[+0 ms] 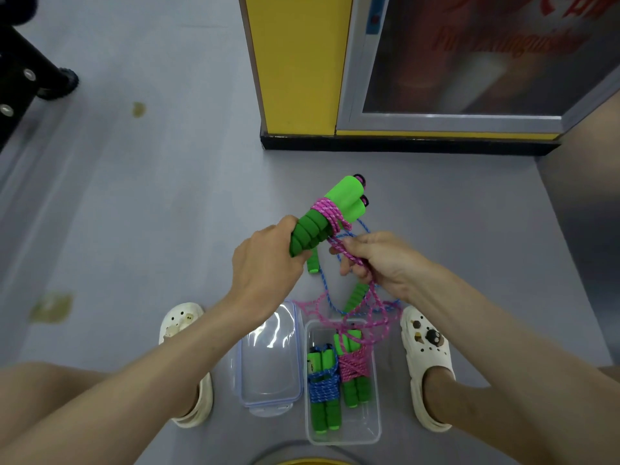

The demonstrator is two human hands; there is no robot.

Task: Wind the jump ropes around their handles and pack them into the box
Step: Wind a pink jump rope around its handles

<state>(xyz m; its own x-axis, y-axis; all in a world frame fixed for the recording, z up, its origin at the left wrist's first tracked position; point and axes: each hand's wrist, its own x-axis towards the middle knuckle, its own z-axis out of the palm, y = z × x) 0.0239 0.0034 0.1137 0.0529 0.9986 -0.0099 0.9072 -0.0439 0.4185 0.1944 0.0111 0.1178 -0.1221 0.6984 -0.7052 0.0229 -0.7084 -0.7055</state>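
Found left grip [265, 260] clenched round green handles [318, 226], right grip [375, 260] seemingly pinching pink rope [327, 209]; noted open floor [151, 213] leftward, box [365, 421] below.

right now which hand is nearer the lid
Left. The left hand grips handles just beyond the lid's far end; the right hand, pinching rope, is further right, beyond the box.

one wide-angle view only, worn on the person's head, faces forward and steeply down onto the grey floor [134, 213]. it is close: the left hand [265, 263] and right hand [379, 260] sit mid-frame with both forearms [167, 364] reaching in from the bottom corners, and the box [377, 427] sits near the lower edge between the shoes [427, 367].
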